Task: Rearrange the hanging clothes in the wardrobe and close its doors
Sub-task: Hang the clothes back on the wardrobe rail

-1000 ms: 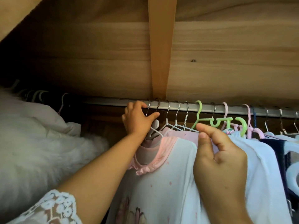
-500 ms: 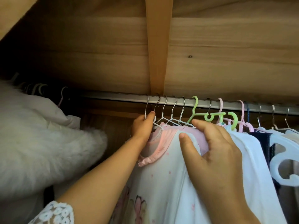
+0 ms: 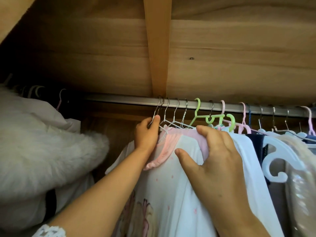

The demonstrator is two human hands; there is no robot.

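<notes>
A metal rail (image 3: 119, 100) runs across the wardrobe under its wooden top. Several hangers hook over it, among them a green hanger (image 3: 198, 115) and pink ones. My left hand (image 3: 147, 134) grips the necks of the leftmost metal hangers (image 3: 159, 108) just below the rail. My right hand (image 3: 215, 159) holds the shoulder of a white garment with a pink collar (image 3: 169, 194), fingers over the top and thumb on the front. More white and dark clothes hang to the right.
A fluffy white coat (image 3: 51, 156) hangs at the left, with a dark gap between it and the white garment. A wooden divider (image 3: 158, 48) crosses the wardrobe top. A white plastic hanger (image 3: 282, 156) sticks out at the right.
My left hand has slid down from the rail to the hanger necks. My right hand has shifted left and spread over the garment's shoulder.
</notes>
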